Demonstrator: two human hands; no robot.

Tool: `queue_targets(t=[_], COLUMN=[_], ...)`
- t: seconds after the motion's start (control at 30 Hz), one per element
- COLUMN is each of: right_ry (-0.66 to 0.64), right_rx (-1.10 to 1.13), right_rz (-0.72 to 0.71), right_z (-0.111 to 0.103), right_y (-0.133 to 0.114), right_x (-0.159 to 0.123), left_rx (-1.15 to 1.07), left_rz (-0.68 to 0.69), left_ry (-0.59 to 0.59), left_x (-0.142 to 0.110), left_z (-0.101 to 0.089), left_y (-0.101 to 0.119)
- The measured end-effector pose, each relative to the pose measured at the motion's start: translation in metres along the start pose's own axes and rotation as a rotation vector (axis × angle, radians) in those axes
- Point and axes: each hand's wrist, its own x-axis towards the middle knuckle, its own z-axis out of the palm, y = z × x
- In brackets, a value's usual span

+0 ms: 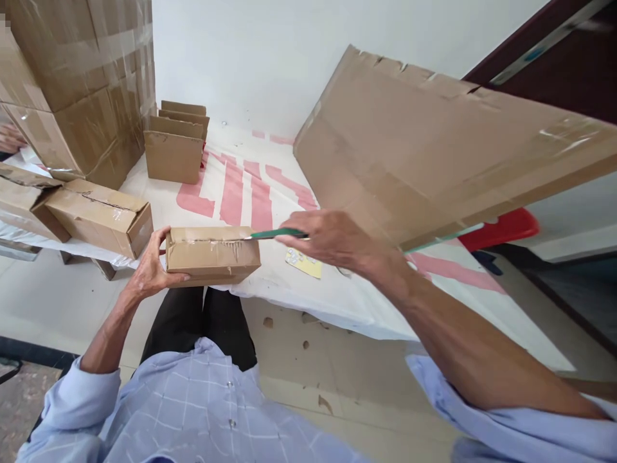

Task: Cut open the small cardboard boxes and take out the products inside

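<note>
A small brown cardboard box [212,257] rests at the table's front edge, its taped seam facing up and the surface scuffed below it. My left hand [154,267] grips the box's left end, thumb along the near side and fingers over the top corner. In my right hand [328,238] is a slim green utility knife [274,233], its tip pointing left at the right part of the seam. A yellow sheet [303,262] bearing small silvery pieces lies just under my right hand.
More closed boxes [96,212] line the table's left side. Behind them rises a tall taped carton stack [91,83], with open-topped boxes [174,154] beside it. A large cardboard panel [434,154] leans at right near a red plastic item [506,228]. Another person's hand [10,138] shows at far left.
</note>
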Motion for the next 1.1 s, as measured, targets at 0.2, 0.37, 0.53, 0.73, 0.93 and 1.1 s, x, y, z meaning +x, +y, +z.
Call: queue_targets(t=[0.2, 0.37, 0.53, 0.73, 0.93, 1.1], right_ry=[0.258, 0.205, 0.489, 0.323, 0.065, -0.033], right_rx=[0.234, 0.259, 0.330, 0.241, 0.158, 0.400], right_rz=[0.421, 0.537, 0.379, -0.019, -0.092, 0.024], right_z=[0.077, 0.181, 0.164, 0.109, 0.100, 0.102], right_y=[0.023, 0.017, 0.010, -0.050, -0.084, -0.110], right_x=[-0.048, -0.068, -0.049, -0.006, 0.014, 0.039], left_rx=[0.013, 0.148, 0.225, 0.274, 0.274, 0.293], left_rz=[0.009, 0.031, 0.059, 0.072, 0.103, 0.117], left_ry=[0.010, -0.099, -0.160, -0.211, -0.237, -0.231], left_x=[-0.002, 0.000, 0.002, 0.004, 0.003, 0.001], left_z=[-0.004, -0.016, -0.021, -0.021, -0.019, -0.015], left_y=[0.004, 0.013, 0.017, 0.018, 0.020, 0.021])
